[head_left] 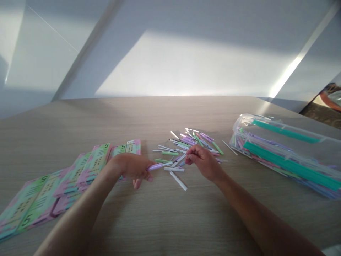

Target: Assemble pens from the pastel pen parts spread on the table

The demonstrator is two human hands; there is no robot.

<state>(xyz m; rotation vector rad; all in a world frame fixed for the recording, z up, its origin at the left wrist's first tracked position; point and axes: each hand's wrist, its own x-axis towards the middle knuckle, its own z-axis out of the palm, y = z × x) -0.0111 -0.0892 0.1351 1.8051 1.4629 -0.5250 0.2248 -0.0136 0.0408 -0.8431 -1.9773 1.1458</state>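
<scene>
My left hand (135, 167) is closed on a slim lilac-and-white pen (157, 166), which points to the right over the table. Its other fingers hang below the pen. My right hand (201, 160) is pinched at the right side of a loose pile of pens (189, 141) in white, lilac and green. Whatever lies between its fingertips, if anything, is hidden; a white stick (179, 160) lies right beside them. A single white piece (178, 181) rests nearer to me, below the pile.
Several pink-and-green printed packs (94, 163) marked 5 overlap at the left. On the right stands a clear plastic box (279, 145) with teal strips, full of similar pens. A thin white stick (229, 147) lies beside it. A white wall (186, 67) rises behind the wooden table (170, 220).
</scene>
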